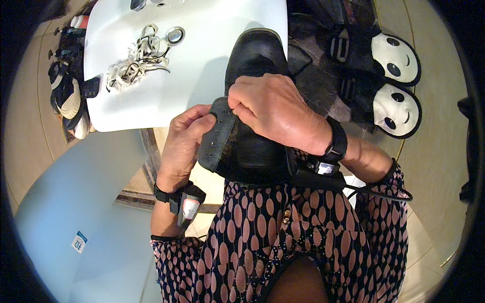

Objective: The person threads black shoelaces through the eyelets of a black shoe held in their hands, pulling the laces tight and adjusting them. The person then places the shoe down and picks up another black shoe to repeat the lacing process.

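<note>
A black leather shoe (254,49) lies with its toe pointing away from me, its toe end over the white table and its heel end near my lap. One side flap (216,139), with a row of eyelets and no lace through them, is folded out to the left. My left hand (186,132) pinches this flap's outer edge between thumb and fingers. Across the top of the shoe, my right hand (278,108) is closed with its fingertips at the flap's upper end. Whether it also holds something small is hidden.
On the white table (202,55) lie a tangled heap of pale laces (134,68) and a round metallic piece (175,35). Slippers with white face designs (396,58) are at the right. Other shoes (70,96) stand left of the table, and a bluish smooth surface (86,197) fills the lower left.
</note>
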`<state>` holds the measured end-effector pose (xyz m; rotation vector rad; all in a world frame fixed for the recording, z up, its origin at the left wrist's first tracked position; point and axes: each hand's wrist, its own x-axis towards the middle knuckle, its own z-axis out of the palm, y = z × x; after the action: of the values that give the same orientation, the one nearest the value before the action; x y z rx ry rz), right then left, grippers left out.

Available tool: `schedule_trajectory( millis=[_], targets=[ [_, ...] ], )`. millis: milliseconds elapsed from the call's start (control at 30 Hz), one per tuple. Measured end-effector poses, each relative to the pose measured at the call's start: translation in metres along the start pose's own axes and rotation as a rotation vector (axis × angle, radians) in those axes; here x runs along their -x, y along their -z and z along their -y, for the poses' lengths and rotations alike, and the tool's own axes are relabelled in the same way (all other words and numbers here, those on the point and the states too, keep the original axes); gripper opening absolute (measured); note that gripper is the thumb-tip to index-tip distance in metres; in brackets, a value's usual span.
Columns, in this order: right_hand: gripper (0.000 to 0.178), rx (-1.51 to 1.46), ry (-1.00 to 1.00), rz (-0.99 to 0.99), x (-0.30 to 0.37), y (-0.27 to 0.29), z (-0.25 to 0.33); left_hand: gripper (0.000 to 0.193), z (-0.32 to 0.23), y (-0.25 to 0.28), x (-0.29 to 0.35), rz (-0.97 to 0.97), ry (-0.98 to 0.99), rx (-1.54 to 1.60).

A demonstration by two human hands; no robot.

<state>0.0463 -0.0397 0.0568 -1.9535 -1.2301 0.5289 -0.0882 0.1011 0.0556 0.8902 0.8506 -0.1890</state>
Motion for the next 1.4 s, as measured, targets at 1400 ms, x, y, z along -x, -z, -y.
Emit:
schedule_trajectory(
  millis=[1400],
  targets=[
    [0.009,-0.213,-0.191,0.169,-0.006,0.003,0.006,0.015,0.029,0.0,-0.011,0.058,-0.172,-0.073]
  ],
)
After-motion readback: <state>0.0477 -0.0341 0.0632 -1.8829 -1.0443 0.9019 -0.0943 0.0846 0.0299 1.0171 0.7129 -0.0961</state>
